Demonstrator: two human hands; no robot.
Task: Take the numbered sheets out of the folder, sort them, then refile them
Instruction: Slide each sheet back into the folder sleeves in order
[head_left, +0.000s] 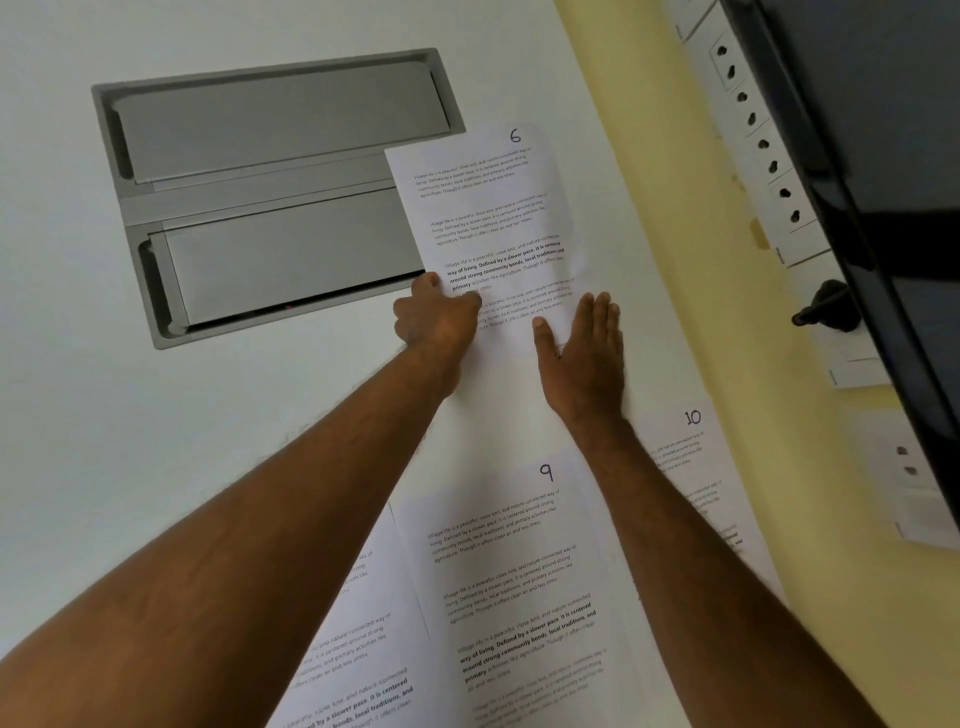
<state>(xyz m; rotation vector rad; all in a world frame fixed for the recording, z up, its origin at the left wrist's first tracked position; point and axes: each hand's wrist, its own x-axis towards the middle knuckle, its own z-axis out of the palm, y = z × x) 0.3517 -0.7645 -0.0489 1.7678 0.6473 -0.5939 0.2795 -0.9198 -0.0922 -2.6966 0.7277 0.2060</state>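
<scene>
A printed sheet numbered 6 (488, 208) lies far out on the white table, its top left corner over the grey hatch. My left hand (436, 317) grips that sheet's left edge with curled fingers. My right hand (584, 353) rests flat on its lower right part, fingers together. Nearer to me lies the sheet numbered 9 (509, 571). The sheet numbered 10 (691, 452) lies to its right, partly under my right forearm. Another printed sheet (353, 649) shows under sheet 9 at lower left, its number hidden. No folder is in view.
A grey recessed cable hatch (270, 197) with two flaps is set into the white table (156, 441). Along the yellow wall (665, 208) at right runs a white socket strip (753, 119) with a black plug (826, 306). A dark screen (893, 156) hangs at far right.
</scene>
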